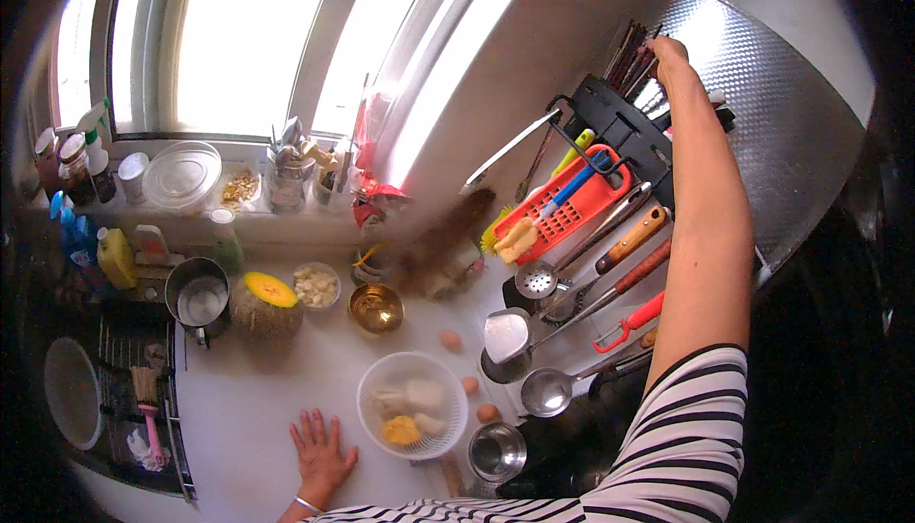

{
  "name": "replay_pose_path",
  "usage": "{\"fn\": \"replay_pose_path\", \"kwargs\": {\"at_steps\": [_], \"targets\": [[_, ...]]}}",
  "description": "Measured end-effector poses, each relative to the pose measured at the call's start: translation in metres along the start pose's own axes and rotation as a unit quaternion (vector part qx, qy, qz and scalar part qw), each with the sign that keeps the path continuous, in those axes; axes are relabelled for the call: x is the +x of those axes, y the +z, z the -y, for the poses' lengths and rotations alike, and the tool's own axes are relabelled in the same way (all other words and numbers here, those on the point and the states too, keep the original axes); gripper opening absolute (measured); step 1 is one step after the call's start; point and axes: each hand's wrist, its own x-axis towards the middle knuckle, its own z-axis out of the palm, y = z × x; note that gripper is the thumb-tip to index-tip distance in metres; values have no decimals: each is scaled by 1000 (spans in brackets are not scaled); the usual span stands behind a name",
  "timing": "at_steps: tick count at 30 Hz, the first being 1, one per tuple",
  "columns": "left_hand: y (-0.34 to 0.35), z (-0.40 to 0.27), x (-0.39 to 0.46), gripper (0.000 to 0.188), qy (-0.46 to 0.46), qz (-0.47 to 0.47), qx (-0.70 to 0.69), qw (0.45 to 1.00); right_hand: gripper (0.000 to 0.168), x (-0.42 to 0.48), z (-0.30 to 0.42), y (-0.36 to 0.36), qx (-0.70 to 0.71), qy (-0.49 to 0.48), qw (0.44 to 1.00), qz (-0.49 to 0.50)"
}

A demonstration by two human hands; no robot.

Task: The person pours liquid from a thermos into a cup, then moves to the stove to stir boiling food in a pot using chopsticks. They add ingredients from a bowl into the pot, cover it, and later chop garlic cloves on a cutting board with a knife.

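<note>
My left hand [319,453] rests palm down on the white countertop [250,401], fingers spread and holding nothing. To its right stands a white plastic colander [367,431] with pale peeled pieces and a yellow-orange chunk [401,431] inside. High at the upper right, my right hand [670,58] reaches to a bundle of dark chopsticks [629,58] standing in a black wall-mounted utensil rack [607,112]. Its fingertips touch the chopsticks; whether they grip any is hard to see. My raised forearm covers part of the rack's right side.
Ladles, a spatula [507,335] and a red peeler [629,323] hang below the rack. Several eggs, a steel cup [497,451], a golden bowl [376,308], a cut pumpkin [268,315], peeled garlic [315,285] and a pot [197,294] stand on the counter.
</note>
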Motion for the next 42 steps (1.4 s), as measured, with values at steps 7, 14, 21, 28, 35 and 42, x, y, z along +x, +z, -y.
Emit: {"fn": "replay_pose_path", "kwargs": {"at_steps": [7,14,21,28,35,42], "targets": [[0,2,-3,64,9,-18,8,1000,14,2,44,-52,-103,-154,971,-150],[-4,4,-5,61,4,-45,-10,999,13,-136,122,-107,-38,-329,929,-168],[-7,5,-4,58,0,-66,-12,998,52,-335,135,-120,182,-441,862,170],[4,15,-8,43,51,-190,-176,965,35,-437,11,-181,18,-329,864,380],[-100,-120,-38,55,194,-15,-475,858,29,-523,-121,-270,181,-70,920,340],[-69,-188,-73,36,246,387,-449,767,26,-604,-206,-335,288,80,938,176]]}}
